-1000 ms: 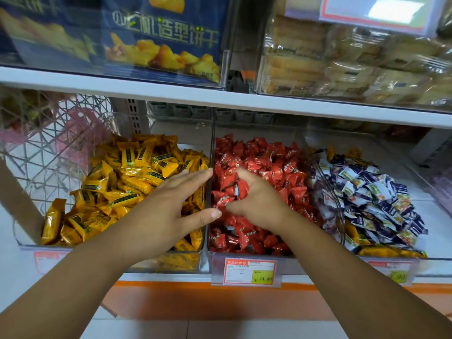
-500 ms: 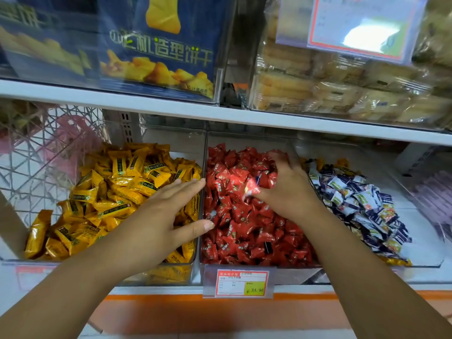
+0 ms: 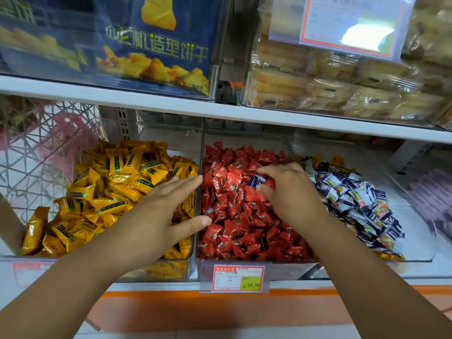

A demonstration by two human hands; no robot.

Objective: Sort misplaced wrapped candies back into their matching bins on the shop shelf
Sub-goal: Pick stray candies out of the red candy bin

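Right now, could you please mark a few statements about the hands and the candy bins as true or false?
1. The right hand holds a blue candy over the red bin. True.
2. The left hand grips a yellow candy. False: it lies flat, holding nothing.
3. The red bin stands between the yellow bin and the blue bin. True.
4. The price tag hangs on the yellow bin. False: it hangs on the red bin.

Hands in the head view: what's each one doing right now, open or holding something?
Left hand: open, fingers straight, above the yellow candies, holding nothing.
Right hand: pinches a blue-and-white wrapped candy among the red candies.
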